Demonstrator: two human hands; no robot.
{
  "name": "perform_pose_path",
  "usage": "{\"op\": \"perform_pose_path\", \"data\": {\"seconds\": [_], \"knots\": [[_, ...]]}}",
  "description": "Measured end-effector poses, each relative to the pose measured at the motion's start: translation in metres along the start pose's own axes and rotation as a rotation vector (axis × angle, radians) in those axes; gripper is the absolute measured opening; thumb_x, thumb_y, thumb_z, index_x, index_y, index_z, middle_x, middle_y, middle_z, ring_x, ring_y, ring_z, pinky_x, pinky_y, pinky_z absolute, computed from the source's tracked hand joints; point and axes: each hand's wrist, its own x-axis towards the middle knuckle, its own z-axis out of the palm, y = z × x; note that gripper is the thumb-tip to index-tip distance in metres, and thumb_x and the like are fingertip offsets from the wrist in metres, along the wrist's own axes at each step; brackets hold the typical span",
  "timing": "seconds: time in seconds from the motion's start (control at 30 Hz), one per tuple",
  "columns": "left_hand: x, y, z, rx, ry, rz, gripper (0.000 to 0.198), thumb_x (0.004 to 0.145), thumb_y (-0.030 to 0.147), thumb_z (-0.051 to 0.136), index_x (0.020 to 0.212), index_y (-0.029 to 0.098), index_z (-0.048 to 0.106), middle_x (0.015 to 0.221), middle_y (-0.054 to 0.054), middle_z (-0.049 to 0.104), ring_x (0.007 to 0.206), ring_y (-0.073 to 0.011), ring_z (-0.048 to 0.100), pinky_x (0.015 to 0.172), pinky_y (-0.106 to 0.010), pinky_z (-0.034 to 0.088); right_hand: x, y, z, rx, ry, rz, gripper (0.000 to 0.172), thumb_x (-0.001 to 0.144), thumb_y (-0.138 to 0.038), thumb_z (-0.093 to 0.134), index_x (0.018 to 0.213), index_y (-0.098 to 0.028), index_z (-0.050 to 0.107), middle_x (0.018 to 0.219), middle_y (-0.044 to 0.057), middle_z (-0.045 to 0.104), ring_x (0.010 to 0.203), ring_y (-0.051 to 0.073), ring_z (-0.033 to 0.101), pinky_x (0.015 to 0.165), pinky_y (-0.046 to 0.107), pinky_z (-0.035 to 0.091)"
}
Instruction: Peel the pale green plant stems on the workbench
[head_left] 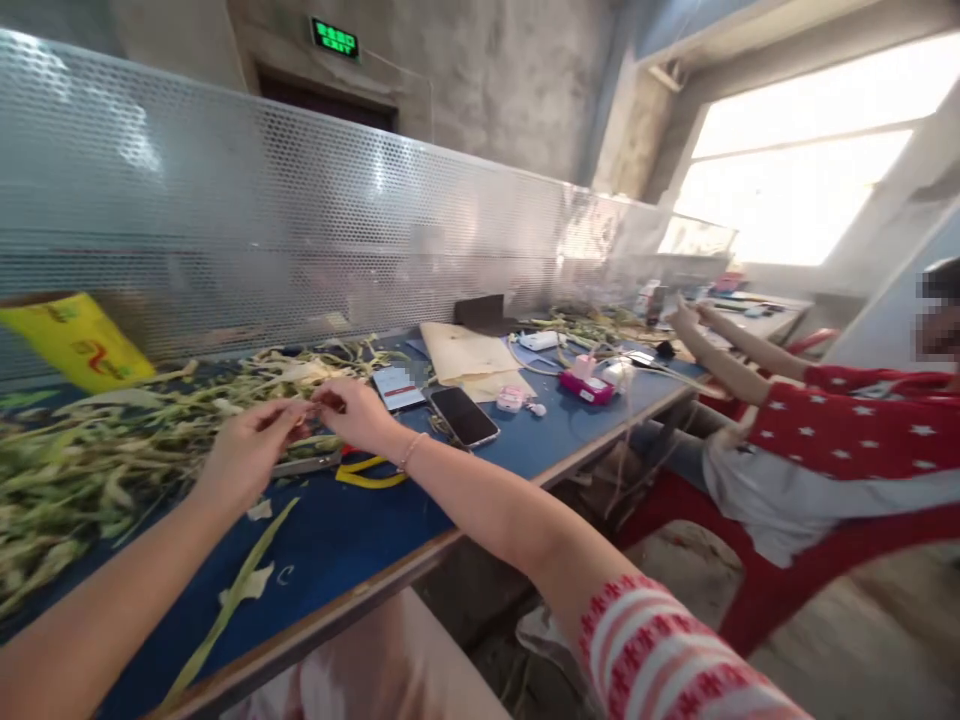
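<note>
Above the blue table, my left hand [251, 445] and my right hand [360, 412] meet, their fingertips pinched close together. Whatever lies between the fingers is too small and blurred to name. Just below them are scissors [371, 472] with yellow handles, the blades pointing left and partly behind my left hand. A big heap of dried green stalks and leaves [112, 460] spreads behind and to the left of my hands. One long flat green strip [236, 600] lies nearer the front edge, with pale scraps [257, 582] beside it.
Right of my hands lie a black phone [465, 416], a second lit phone [399, 387], brown paper [480, 360] and a magenta box [586, 387]. A yellow packet [79, 340] leans by the perforated metal screen [337, 220]. A co-worker in a red starred sleeve [862, 425] sits at right.
</note>
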Motion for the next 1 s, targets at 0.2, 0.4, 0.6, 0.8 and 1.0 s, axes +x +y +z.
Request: {"op": "perform_pose_path", "data": {"seconds": [0.2, 0.4, 0.6, 0.8, 1.0], "knots": [[0.000, 0.004, 0.004, -0.197, -0.076, -0.144, 0.048, 0.035, 0.034, 0.076, 0.077, 0.014, 0.062, 0.071, 0.000, 0.063, 0.072, -0.0143, 0.056, 0.080, -0.030, 0.046, 0.000, 0.007, 0.002, 0.023, 0.015, 0.034, 0.016, 0.070, -0.011, 0.051, 0.084, -0.014, 0.057, 0.072, -0.001, 0.056, 0.067, 0.009, 0.052, 0.065, 0.019, 0.044], [-0.002, 0.009, 0.004, -0.248, 0.013, -0.159, 0.045, 0.028, 0.037, 0.079, 0.063, 0.014, 0.064, 0.067, 0.000, 0.063, 0.067, -0.0126, 0.057, 0.073, -0.026, 0.050, 0.000, 0.001, -0.001, 0.036, -0.020, 0.050, 0.014, 0.071, -0.011, 0.051, 0.083, -0.014, 0.057, 0.071, -0.001, 0.055, 0.065, 0.009, 0.052, 0.064, 0.019, 0.044], [0.000, 0.008, 0.002, -0.347, 0.002, -0.197, 0.041, 0.022, 0.033, 0.081, 0.056, 0.014, 0.065, 0.062, -0.001, 0.064, 0.062, -0.0097, 0.058, 0.059, -0.015, 0.051, 0.000, -0.003, -0.003, 0.035, -0.024, 0.022, 0.013, 0.069, -0.007, 0.052, 0.080, -0.013, 0.056, 0.071, -0.001, 0.054, 0.066, 0.007, 0.051, 0.065, 0.018, 0.043], [0.003, 0.007, -0.004, -0.404, 0.009, -0.239, 0.033, 0.021, 0.017, 0.080, 0.050, 0.014, 0.064, 0.056, -0.001, 0.062, 0.055, -0.0093, 0.057, 0.050, -0.014, 0.051, 0.001, 0.000, 0.000, 0.044, -0.004, -0.035, 0.010, 0.073, -0.010, 0.051, 0.081, -0.014, 0.056, 0.074, -0.001, 0.055, 0.066, 0.006, 0.051, 0.066, 0.018, 0.044], [0.004, 0.009, -0.006, -0.461, 0.035, -0.207, 0.032, 0.022, 0.016, 0.079, 0.050, 0.013, 0.064, 0.051, 0.000, 0.060, 0.047, -0.0064, 0.052, 0.043, -0.012, 0.046, 0.002, 0.000, 0.003, 0.111, -0.017, -0.059, 0.015, 0.072, -0.009, 0.053, 0.086, -0.013, 0.056, 0.081, 0.002, 0.057, 0.071, 0.007, 0.054, 0.067, 0.018, 0.046]]}}
